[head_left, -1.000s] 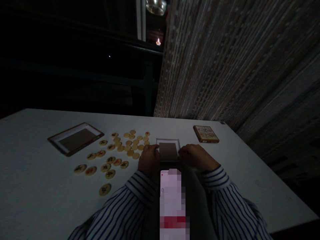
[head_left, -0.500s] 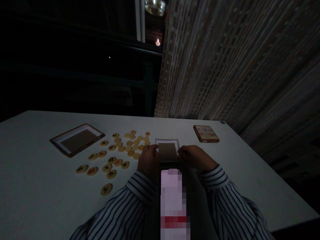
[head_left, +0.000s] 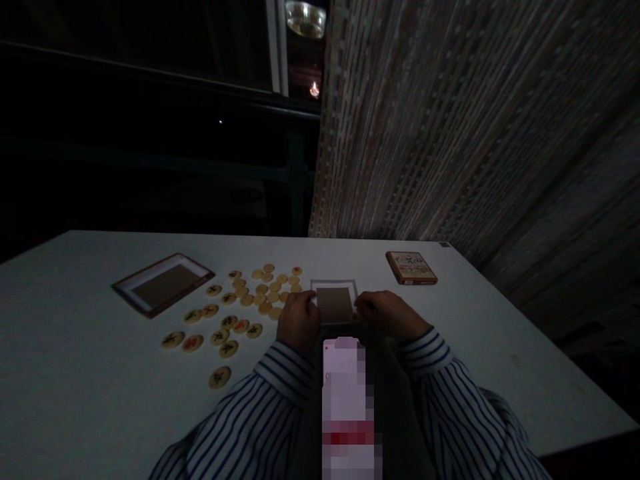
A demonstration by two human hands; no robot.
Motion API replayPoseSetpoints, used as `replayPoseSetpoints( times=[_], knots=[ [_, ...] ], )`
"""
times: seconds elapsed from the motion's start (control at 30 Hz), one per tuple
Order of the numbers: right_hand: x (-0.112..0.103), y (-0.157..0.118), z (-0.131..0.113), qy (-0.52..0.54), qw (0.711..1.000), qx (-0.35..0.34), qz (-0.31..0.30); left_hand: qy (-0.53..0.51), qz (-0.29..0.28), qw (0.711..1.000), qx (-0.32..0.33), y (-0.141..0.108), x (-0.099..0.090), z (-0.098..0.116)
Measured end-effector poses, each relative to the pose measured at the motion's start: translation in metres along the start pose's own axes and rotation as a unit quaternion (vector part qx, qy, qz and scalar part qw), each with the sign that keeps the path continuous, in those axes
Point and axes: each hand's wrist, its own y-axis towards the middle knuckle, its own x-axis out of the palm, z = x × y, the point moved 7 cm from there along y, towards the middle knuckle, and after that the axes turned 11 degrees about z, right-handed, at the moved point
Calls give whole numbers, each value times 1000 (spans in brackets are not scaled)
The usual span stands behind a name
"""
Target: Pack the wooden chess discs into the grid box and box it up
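A small open box (head_left: 334, 305) with a pale rim and a brown bottom lies in front of me at the table's near edge. My left hand (head_left: 299, 321) is closed on its left side, the thumb at the rim. At its right side is my right hand (head_left: 393, 313), fingers curled and pinched together. A small yellowish bit shows by these fingertips, too dark to name. Left of the box, several round Chinese chess pieces (head_left: 247, 300) lie scattered, some with black or red characters face up, others blank side up.
An open shallow box part (head_left: 167, 285) with a brown edge lies at the far left. A printed flat box (head_left: 411, 267) sits at the back right of the white table (head_left: 475, 373). A lit phone screen (head_left: 340, 373) is below my hands. A string curtain (head_left: 380, 133) hangs behind.
The view has shifted slightly, so the chess pieces and the left box part appear a little further right. Both hands stay at the small box with hardly any movement.
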Motion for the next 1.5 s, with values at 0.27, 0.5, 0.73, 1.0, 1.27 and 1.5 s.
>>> replayPoseSetpoints(
  times=[0.27,0.5,0.73,1.0,1.27,1.5],
  knots=[
    [-2,-1,1,11,1000,3,11,-1,13,1000,28,-2,1,-6],
    [-13,0,7,3,995,41,87,-17,37,999,17,-1,-4,-5],
    [-12,-3,15,52,980,84,171,-57,101,992,43,2,-24,4],
    [-11,-4,15,87,973,67,202,-92,125,987,31,6,-49,6],
    [-18,-6,14,98,965,63,237,-115,133,984,39,2,-84,9],
    [-21,-7,9,128,959,57,245,-85,165,982,46,-5,-119,-11]
  ],
)
